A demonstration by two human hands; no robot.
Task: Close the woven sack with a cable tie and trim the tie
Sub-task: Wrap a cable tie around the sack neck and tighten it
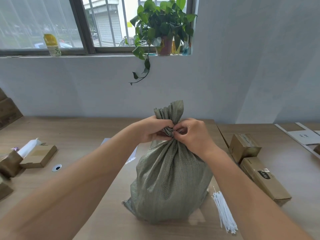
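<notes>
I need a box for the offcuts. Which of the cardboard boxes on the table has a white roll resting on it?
The flat cardboard box on the left of the table; a white roll leans on it. The two boxes on the right carry nothing.

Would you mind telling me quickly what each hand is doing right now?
Left hand: closed around the gathered neck of the sack.
Right hand: fingers pinched at the same neck; a tie in them cannot be told.
</notes>
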